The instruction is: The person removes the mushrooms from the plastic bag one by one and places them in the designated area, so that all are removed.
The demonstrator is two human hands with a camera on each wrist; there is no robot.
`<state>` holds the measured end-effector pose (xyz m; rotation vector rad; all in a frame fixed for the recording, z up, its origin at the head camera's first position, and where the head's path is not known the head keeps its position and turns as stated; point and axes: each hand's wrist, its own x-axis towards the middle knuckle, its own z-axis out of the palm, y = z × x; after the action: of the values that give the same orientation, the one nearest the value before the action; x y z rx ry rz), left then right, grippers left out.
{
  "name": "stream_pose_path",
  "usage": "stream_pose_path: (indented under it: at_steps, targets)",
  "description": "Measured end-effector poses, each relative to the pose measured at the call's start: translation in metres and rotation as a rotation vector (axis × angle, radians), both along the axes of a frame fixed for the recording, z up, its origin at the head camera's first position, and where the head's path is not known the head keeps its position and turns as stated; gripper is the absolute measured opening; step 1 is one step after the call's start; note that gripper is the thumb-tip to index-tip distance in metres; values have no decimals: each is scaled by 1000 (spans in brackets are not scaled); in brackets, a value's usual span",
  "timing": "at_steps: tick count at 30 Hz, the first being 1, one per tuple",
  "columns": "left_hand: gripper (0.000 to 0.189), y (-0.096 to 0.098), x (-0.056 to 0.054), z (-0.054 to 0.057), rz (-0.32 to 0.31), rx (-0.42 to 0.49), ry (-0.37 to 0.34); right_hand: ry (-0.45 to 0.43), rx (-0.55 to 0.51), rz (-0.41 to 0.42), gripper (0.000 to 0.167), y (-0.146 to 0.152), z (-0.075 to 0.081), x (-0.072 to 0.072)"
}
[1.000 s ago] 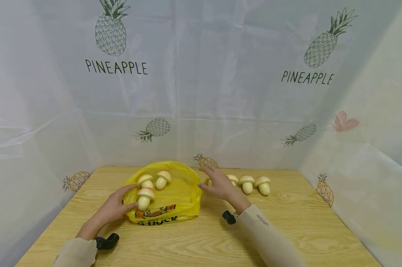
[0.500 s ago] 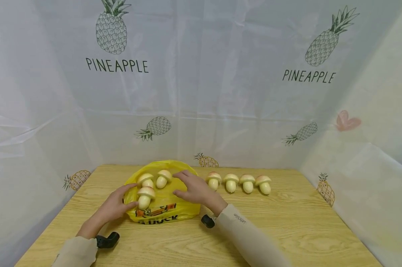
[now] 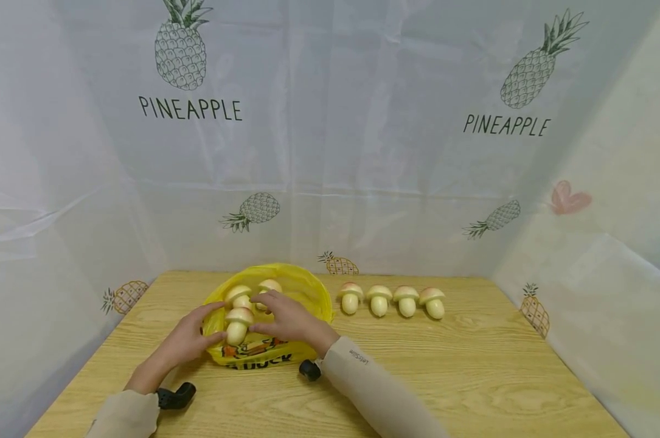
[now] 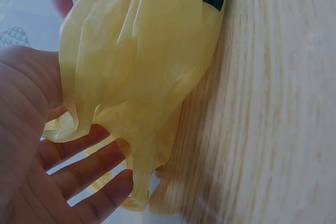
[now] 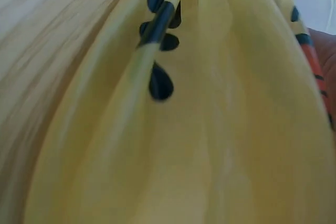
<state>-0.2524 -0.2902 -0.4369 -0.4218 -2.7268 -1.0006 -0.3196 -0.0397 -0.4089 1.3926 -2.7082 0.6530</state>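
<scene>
A yellow plastic bag point(image 3: 308, 292) with printed lettering lies mouth up on the wooden table. Three model mushrooms sit in its left part: a front mushroom point(image 3: 236, 331), a left-back mushroom point(image 3: 239, 295) and a right-back mushroom point(image 3: 270, 285), partly hidden by my right hand. My left hand point(image 3: 190, 337) rests at the bag's left rim, thumb and index finger reaching over it; its other fingers lie spread against the outside in the left wrist view. My right hand point(image 3: 292, 319) hovers over the mouth, fingers apart, thumb tip beside the front mushroom, holding nothing visible.
To the right of the bag, several more mushrooms point(image 3: 379, 301) stand in a row along the back of the wooden table point(image 3: 472, 371). A pale sheet point(image 3: 335, 152) printed with pineapples closes off the back and sides.
My right hand has moved left from beside the bag's right rim to the mushrooms inside the mouth, uncovering the row on the table. My left hand has stayed in place.
</scene>
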Motion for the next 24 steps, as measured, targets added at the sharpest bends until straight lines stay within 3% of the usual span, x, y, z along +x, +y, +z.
stream_pose_path:
  at_steps: [14,24]
  targets:
    - [65,-1,0,0,-10,-2,11,-56,-3,14,65,-32,-14,-9]
    - [64,-2,-1,-1,-22,3,15,-44,43,-18,68,-43,-13,-6]
